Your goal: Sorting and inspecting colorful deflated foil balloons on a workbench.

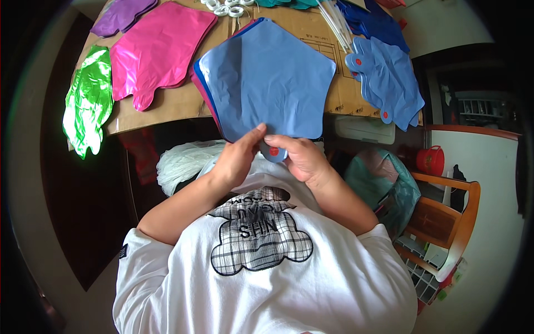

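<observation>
A flat blue star-shaped foil balloon [267, 78] lies on top of a small stack, with darker blue and pink edges showing beneath it at the left. Its lowest end, a short tab with a red dot, hangs past the table edge between my hands. My left hand [239, 158] pinches the balloon beside the tab, thumb on top. From the other side my right hand [300, 158] grips the tab, its thumb also on top. The fingers under the foil are hidden.
Cardboard [139, 119] covers the table. Pink foil balloons [158, 47], a shiny green one [89, 100] and purple ones [122, 16] lie left. More blue balloons [389, 80], white sticks [335, 25] and white ribbon rolls [225, 8] lie around. A wooden chair [439, 220] stands right.
</observation>
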The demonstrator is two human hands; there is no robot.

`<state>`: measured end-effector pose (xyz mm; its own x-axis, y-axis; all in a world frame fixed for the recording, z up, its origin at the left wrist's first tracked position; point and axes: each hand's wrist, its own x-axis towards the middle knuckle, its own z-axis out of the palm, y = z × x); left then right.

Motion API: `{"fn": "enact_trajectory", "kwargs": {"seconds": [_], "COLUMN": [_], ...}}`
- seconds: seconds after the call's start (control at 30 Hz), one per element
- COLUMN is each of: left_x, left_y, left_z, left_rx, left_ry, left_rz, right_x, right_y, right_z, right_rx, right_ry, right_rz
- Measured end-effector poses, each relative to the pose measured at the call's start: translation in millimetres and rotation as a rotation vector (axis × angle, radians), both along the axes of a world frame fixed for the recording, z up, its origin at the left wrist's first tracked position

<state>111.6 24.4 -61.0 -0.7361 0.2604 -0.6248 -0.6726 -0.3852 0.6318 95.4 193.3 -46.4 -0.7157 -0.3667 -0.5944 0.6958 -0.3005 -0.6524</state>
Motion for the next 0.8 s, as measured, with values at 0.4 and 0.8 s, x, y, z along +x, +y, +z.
{"fn": "enact_trajectory", "kwargs": {"seconds": [0.4,0.8], "left_x": [3.8,4.0], "left_y": [-9.0,-0.1], "left_z": [14.2,29.3], "left_rx": [0.641,0.400], "left_ry": [-0.072,-0.200], "left_rz": [0.002,0.020], "right_x": [-14.8,-50.8], "right_y": [26.4,67.1], "right_z": [0.9,40.6], "right_rx": [0.185,0.748], "right_ry": [0.373,0.607], "right_rz": [-0.138,0.384]}}
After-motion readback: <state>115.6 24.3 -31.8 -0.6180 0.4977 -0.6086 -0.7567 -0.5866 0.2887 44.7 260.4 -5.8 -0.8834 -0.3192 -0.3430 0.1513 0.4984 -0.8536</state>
